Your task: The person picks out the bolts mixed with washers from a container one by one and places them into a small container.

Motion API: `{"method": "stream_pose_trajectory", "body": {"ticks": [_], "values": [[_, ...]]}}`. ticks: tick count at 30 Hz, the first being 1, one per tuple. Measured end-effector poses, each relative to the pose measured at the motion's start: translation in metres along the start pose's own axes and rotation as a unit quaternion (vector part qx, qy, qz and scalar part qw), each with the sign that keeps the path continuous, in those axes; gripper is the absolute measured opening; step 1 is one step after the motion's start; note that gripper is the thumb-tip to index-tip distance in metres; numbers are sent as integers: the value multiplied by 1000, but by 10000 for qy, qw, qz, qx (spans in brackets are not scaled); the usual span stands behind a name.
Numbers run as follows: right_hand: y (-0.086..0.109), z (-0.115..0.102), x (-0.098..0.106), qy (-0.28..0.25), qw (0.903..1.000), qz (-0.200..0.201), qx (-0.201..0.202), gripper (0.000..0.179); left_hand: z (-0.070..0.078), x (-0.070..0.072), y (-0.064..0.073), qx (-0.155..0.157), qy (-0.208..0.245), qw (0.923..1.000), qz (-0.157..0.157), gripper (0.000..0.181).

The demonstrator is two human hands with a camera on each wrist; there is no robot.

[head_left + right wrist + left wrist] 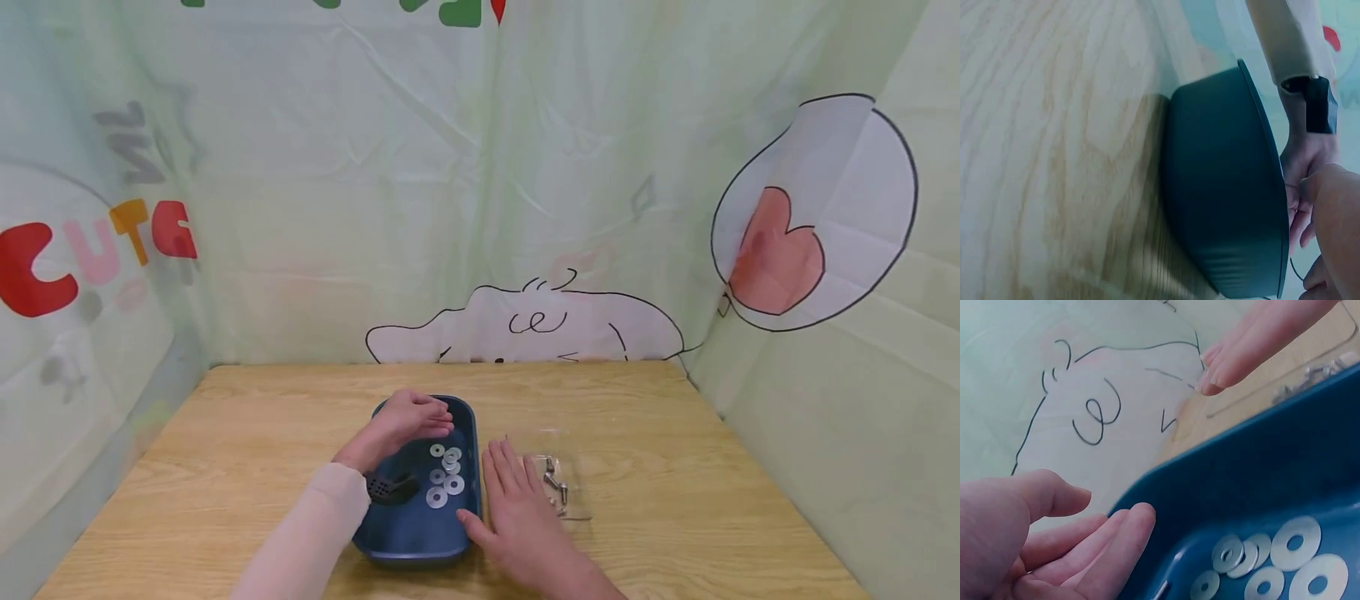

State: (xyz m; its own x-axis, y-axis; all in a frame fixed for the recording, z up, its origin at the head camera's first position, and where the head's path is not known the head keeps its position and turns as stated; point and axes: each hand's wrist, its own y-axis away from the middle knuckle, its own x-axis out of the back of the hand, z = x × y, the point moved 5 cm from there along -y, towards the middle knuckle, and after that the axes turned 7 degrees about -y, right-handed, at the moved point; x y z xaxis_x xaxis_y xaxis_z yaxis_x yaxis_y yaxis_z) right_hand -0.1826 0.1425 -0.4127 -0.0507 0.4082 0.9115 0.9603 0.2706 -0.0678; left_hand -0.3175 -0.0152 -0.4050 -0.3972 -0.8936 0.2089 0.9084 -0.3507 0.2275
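My left hand (412,417) reaches over the far end of a dark blue plastic tub (420,554), its fingers loosely extended and nothing in them. Several flat metal washers (437,497) lie on the tub floor, some overlapping, nearer the person than those fingers. In the left wrist view the washers (1295,542) sit to the right of the left hand (1085,550). Along the tub's right side is my right hand (517,508), fingers straight and side by side, thumb at the rim. It partly covers a clear plastic box (579,517) holding several bolts (564,493).
The tub (1222,175) stands on a wood-grain table (675,500). Around the left wrist is a black camera mount (390,490), overlapping the tub in the head view. A printed curtain (337,208) encloses the table's back and sides.
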Motion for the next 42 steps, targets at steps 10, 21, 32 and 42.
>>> {"method": "stream_pose_trajectory", "body": {"ticks": [10, 21, 32, 42], "values": [[-3, -14, -18, -79, 9989, -449, 50, 90, -12, 18, 0, 237, -153, 9968, 745, 34], [-1, -15, -24, 194, 9993, -331, 46, 89, -21, 25, 3, 479, -548, 9934, 888, 38], [-1, -15, -27, 213, 9991, -346, 71, 87, -27, 22, 1, 777, -953, 9870, 1035, 44], [1, -16, -28, 184, 9993, -294, 151, 85, -31, 12, -4, 846, -873, 9879, 958, 45]]}}
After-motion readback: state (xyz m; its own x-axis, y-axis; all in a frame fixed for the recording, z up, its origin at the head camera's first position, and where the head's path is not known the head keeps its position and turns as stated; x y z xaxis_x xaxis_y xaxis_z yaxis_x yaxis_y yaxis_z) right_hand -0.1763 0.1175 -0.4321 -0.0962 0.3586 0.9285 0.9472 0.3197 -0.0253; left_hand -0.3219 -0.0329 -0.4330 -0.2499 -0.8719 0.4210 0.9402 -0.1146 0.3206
